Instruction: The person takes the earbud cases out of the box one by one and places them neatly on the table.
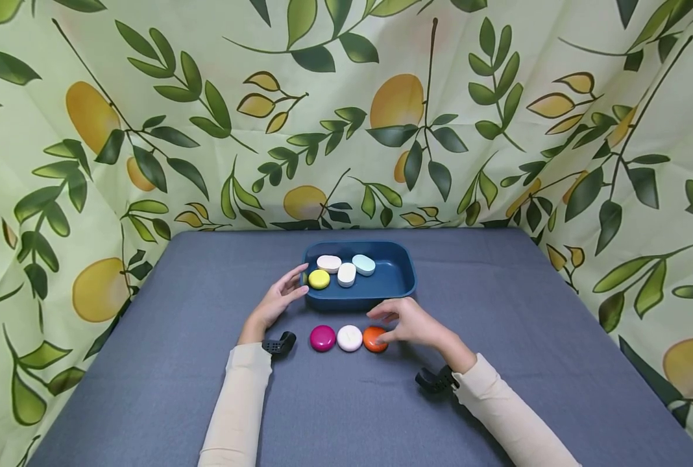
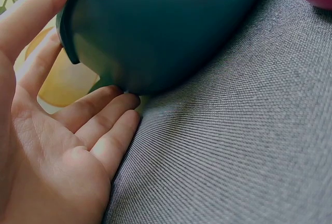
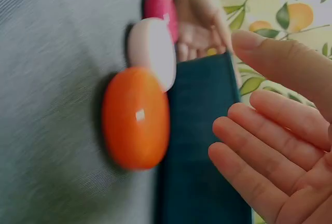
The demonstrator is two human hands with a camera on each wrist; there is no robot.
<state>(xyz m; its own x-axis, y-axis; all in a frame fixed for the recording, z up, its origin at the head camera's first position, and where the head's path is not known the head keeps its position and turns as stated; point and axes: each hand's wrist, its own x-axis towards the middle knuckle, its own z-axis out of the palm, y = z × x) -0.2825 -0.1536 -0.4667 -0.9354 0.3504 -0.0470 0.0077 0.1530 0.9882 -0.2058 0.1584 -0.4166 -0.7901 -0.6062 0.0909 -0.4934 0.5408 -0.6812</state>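
Note:
A dark blue tray (image 1: 393, 295) holds a yellow round disc (image 1: 319, 279) and several pale oval pieces (image 1: 346, 275). My left hand (image 1: 276, 299) rests at the tray's left end, thumb and fingertips against it with the fingers fairly straight. In front of the tray, three glossy, soap-like discs lie in a row: magenta (image 1: 322, 338), white (image 1: 349, 338) and orange (image 1: 374, 339). Over the orange disc hovers my right hand (image 1: 407, 320), its thumb overlapping the disc in the head view. In the right wrist view, its fingers (image 3: 259, 167) are extended, apart from the orange disc (image 3: 136, 120).
Grey-blue cloth (image 1: 346, 402) covers the table. A curtain (image 1: 346, 162) printed with leaves and fruit hangs behind and at both sides. Black wrist devices (image 1: 280, 344) sit at the ends of both pale sleeves.

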